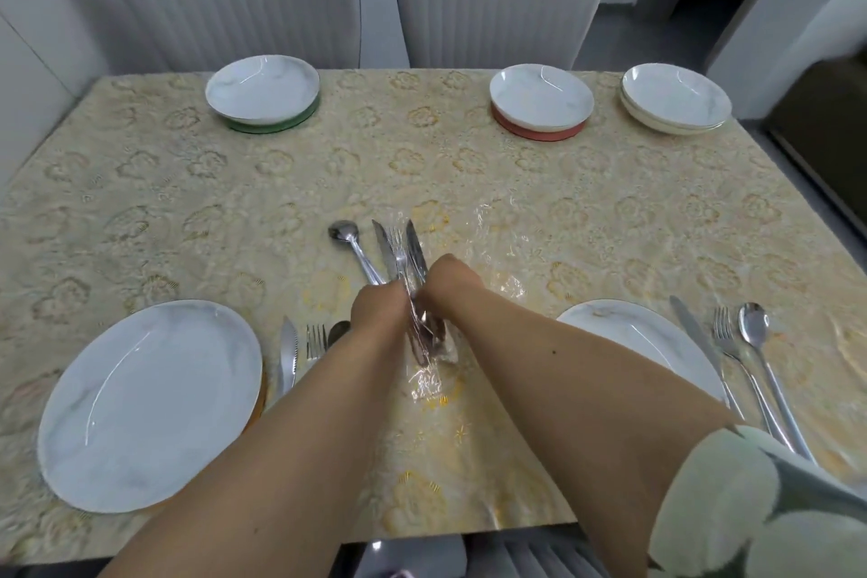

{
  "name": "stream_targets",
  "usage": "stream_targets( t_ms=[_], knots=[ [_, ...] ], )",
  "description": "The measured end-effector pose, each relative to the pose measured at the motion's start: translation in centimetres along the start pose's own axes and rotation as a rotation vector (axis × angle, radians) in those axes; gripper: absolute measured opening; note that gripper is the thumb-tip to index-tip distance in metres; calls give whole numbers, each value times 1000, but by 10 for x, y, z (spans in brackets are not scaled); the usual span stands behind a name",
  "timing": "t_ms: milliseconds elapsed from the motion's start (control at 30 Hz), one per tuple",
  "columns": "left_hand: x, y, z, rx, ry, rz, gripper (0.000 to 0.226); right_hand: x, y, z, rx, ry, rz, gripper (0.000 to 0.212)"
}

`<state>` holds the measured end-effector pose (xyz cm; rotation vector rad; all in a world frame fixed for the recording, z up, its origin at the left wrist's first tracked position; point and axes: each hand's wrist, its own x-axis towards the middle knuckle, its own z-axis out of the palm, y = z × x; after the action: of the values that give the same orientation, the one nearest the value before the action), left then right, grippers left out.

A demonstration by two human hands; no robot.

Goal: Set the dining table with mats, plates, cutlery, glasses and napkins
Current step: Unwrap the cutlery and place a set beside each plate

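A loose bundle of steel knives, forks and a spoon (399, 258) is clamped mid-table by the fingers of the left hand (377, 303) and right hand (445, 284). Unevenly gripped, a piece could be dropped onto the yellow floral table (187, 183). The far marbled plates on green (263, 85) and red (541, 96) mats lack cutlery; spare stacked plates (675, 96) sit aside.

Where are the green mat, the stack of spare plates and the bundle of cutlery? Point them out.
green mat (281, 123), head view, front edge showing under the plate.
stack of spare plates (675, 96), head view, inside of the top plate.
bundle of cutlery (391, 249), head view, blades above both hands.
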<state>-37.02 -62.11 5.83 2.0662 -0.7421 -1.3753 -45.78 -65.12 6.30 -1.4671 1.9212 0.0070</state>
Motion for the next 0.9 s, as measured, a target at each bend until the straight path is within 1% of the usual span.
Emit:
stream_targets(
  t_ms=[100, 167, 200, 300, 400, 467, 533, 633, 667, 733, 800, 900],
  knots=[
    [6, 1, -3, 57, 59, -37, 27, -2, -6, -3, 4, -80, -3, 20],
    [6, 4, -6, 156, 103, -43, 19, -4, -11, -1, 41, -112, -1, 22],
    [7, 7, -7, 219, 92, -38, 19, -5, -13, 0, 49, -106, 0, 23],
    [13, 17, -10, 269, 17, -9, 30, -5, -21, 3, 7, -55, -8, 25],
    [26, 25, -10, 321, 10, -4, 29, -3, -25, 6, -13, -82, -18, 28],
    [41, 22, -7, 270, 1, -28, 29, -1, -25, 8, 55, -111, -18, 30],
    [50, 16, -6, 138, -12, -37, 29, 1, -22, 8, 162, -113, -12, 31],
    [35, 11, -10, -38, -55, -31, 12, 1, -15, 4, 335, -132, -5, 31],
    [30, 11, -12, -61, -86, -20, 13, 0, -14, 2, 385, -147, -11, 31],
    [24, 13, -15, -104, -125, 32, 19, -4, -11, -1, 554, -186, -12, 24],
    [14, 19, -18, -175, -161, 90, 19, -12, -9, -9, 759, -266, 0, 16],
    [-10, 34, -19, -350, -260, 74, 19, -28, -4, -29, 987, -316, -33, 18]
  ],
)
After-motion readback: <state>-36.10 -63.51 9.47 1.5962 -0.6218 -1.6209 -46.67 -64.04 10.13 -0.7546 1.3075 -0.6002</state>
